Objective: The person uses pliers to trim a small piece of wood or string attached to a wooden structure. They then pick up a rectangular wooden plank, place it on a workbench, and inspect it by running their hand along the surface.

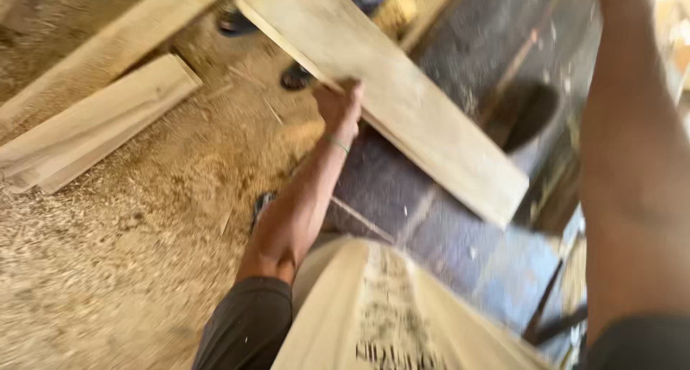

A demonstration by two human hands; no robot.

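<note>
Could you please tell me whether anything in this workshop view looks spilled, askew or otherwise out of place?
Sawdust and shavings cover the floor thickly, right up to the machine table. Two loose planks lie crooked on that litter. The board under the left hand sits slantwise across the table, its near end overhanging. The frame is blurred, so finer damage cannot be judged.

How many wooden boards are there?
3: one long pale wooden plank gripped by the left hand, one pale flat board on the sawdust floor, another pale leaning board above it. More may be hidden.
</note>
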